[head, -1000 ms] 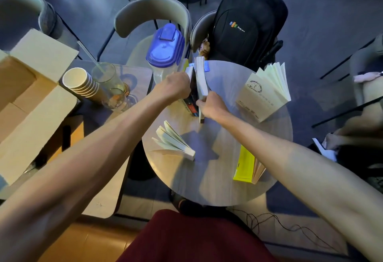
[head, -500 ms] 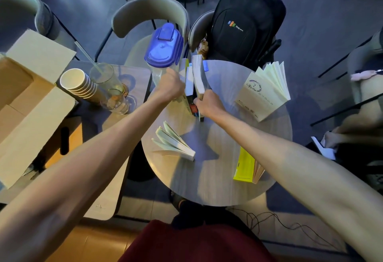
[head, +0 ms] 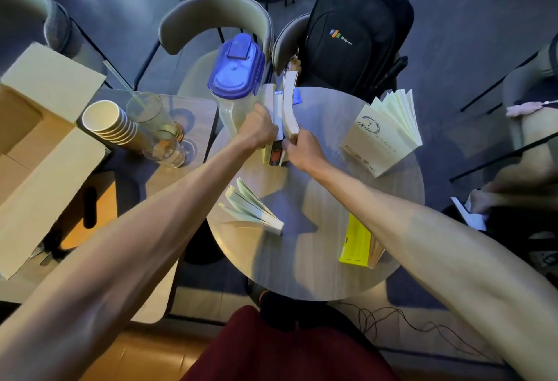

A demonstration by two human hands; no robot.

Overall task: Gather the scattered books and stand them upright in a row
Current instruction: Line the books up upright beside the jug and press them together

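A few books stand upright together at the far side of the round table (head: pixel 317 275), beside the jug. My left hand (head: pixel 261 128) presses the left side of this standing group (head: pixel 271 103). My right hand (head: pixel 302 151) grips the lower edge of a white paperback (head: pixel 289 109) set against the group's right side. A cream book (head: pixel 383 133) lies fanned open at the table's right. Another fanned book (head: pixel 250 208) lies near the table's left edge. A yellow book (head: pixel 357 240) lies at the front right, partly under my right forearm.
A clear jug with a blue lid (head: pixel 237 79) stands right behind the books. On the square side table are stacked paper cups (head: pixel 108 122) and glasses (head: pixel 157 127). An open cardboard box (head: pixel 36 145) sits left. A black backpack (head: pixel 353 33) rests on a chair beyond.
The white paperback has been pushed upright and closer against the standing group. My left hand shifted slightly forward along the books; my right hand followed at the base.
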